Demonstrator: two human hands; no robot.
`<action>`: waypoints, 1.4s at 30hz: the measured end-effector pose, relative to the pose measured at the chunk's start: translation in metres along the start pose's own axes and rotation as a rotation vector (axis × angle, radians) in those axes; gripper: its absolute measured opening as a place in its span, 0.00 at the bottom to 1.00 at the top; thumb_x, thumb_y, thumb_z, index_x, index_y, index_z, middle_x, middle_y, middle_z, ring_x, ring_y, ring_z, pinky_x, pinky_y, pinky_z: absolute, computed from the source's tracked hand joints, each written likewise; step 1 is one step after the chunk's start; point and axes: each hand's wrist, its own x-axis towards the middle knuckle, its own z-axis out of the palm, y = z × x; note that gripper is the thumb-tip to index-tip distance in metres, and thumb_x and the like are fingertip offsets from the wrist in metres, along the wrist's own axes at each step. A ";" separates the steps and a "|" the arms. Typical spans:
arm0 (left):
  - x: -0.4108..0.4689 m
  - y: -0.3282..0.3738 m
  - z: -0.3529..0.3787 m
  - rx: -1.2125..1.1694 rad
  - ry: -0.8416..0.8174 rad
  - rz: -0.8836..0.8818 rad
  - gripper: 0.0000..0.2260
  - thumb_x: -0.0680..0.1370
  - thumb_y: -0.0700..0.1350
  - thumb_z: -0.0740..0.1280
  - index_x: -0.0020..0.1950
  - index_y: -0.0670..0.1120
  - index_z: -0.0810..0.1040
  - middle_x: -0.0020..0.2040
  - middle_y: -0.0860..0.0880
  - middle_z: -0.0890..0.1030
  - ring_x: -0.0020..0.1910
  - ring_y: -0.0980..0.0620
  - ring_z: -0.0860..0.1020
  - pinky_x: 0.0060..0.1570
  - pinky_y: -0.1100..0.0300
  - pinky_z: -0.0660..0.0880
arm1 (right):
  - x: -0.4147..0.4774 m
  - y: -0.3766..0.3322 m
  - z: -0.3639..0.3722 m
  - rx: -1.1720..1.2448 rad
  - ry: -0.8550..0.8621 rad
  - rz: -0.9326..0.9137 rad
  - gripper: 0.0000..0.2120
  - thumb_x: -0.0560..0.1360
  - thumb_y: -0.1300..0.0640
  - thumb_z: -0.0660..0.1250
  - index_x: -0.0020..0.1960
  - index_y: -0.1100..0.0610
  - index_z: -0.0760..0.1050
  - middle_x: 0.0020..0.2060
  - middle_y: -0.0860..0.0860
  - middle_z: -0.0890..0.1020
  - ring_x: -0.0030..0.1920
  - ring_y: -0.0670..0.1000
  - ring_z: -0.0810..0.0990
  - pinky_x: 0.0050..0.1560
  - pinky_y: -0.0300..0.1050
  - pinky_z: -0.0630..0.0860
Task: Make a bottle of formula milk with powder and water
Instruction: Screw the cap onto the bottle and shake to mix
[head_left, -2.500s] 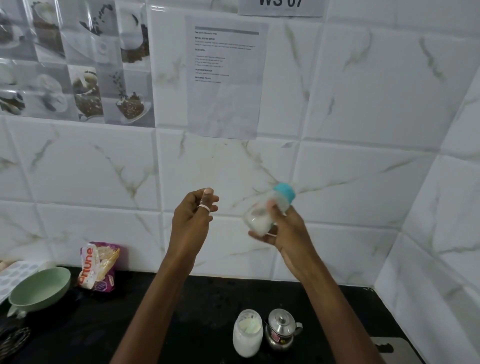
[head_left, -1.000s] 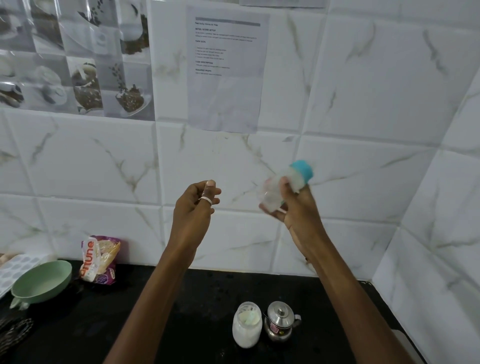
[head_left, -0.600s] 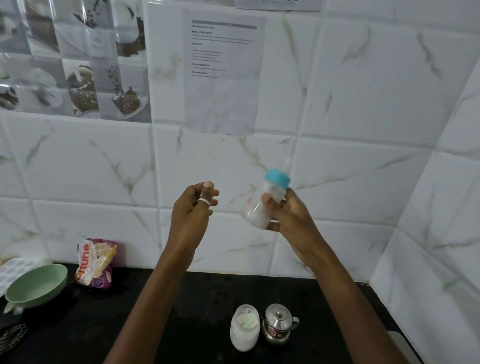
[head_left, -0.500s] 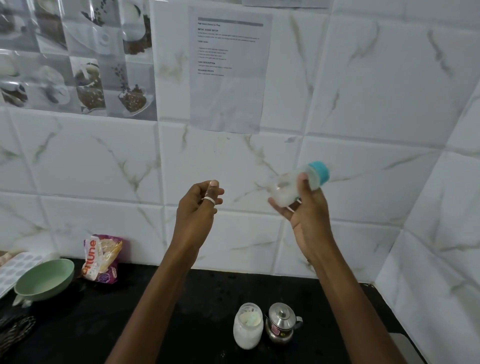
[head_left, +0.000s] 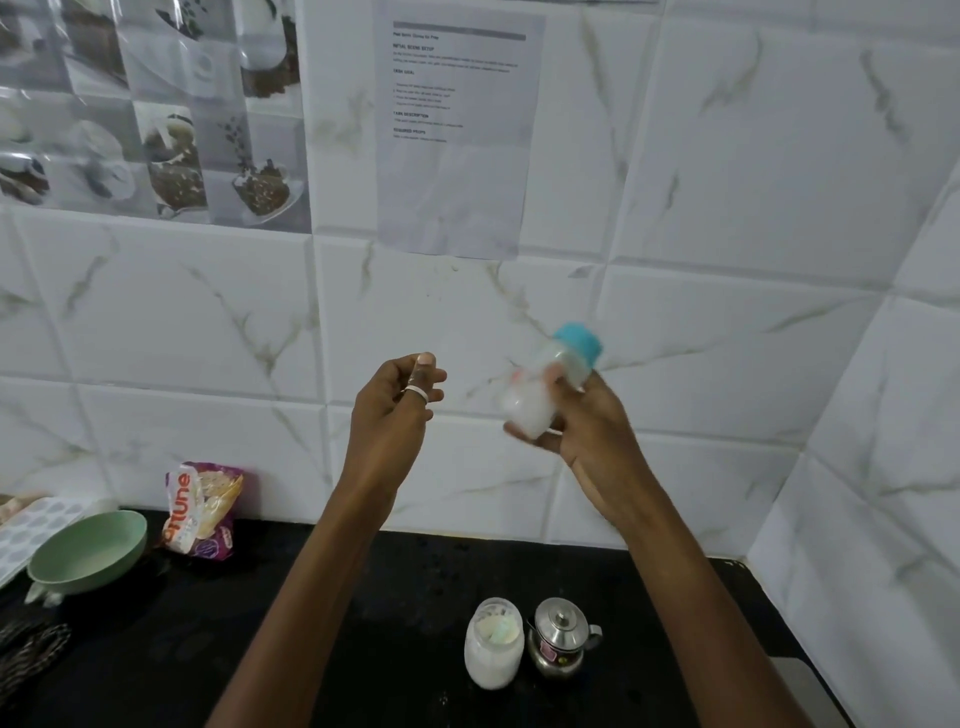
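A black counter (head_left: 363, 623) is running along a wall of white marble-patterned tiles (head_left: 727, 208), where a printed paper sheet (head_left: 457, 135) is hanging. At the left, a pale green bowl (head_left: 88, 551) is sitting beside a white tray with round hollows (head_left: 21, 525), and a crinkled printed packet (head_left: 205, 506) is leaning against the wall just to the right of the bowl. Near the front, a glass jar of white powder (head_left: 493, 642) is standing just beside a small shiny steel pot with a knobbed lid (head_left: 561, 639). Nothing is standing between the raised arms and these things.

The right grip (head_left: 587, 426) is holding the feeding bottle (head_left: 535, 395) in the air above the jar, fingers curling round its body. The bottle is tilting, its blue cap (head_left: 576, 345) pointing up and to the right, and it is blurring. It is clear plastic and cylindrical, showing white liquid inside.

The left grip (head_left: 389, 415) is hovering to the left, apart from the bottle, fingers loosely curling and holding nothing, a silver ring (head_left: 418, 392) showing on one digit.
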 end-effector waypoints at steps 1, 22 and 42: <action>-0.001 0.000 0.001 0.003 -0.006 -0.001 0.09 0.84 0.55 0.63 0.58 0.55 0.80 0.52 0.57 0.85 0.49 0.62 0.83 0.52 0.60 0.78 | 0.001 0.000 -0.001 0.082 0.054 -0.028 0.27 0.74 0.43 0.70 0.70 0.53 0.71 0.62 0.56 0.83 0.62 0.59 0.84 0.56 0.60 0.84; -0.001 -0.002 -0.004 0.001 -0.005 -0.003 0.09 0.84 0.54 0.63 0.59 0.54 0.80 0.51 0.57 0.85 0.47 0.64 0.83 0.52 0.60 0.76 | -0.005 0.007 -0.002 -0.228 -0.085 0.026 0.25 0.74 0.43 0.71 0.68 0.50 0.73 0.62 0.55 0.83 0.63 0.56 0.83 0.55 0.53 0.84; -0.003 -0.001 0.000 0.003 -0.025 0.000 0.07 0.84 0.54 0.64 0.57 0.56 0.80 0.51 0.57 0.85 0.47 0.64 0.83 0.53 0.60 0.77 | -0.001 0.005 0.001 -0.052 -0.003 0.012 0.26 0.74 0.44 0.69 0.69 0.53 0.72 0.62 0.56 0.83 0.61 0.58 0.84 0.56 0.60 0.84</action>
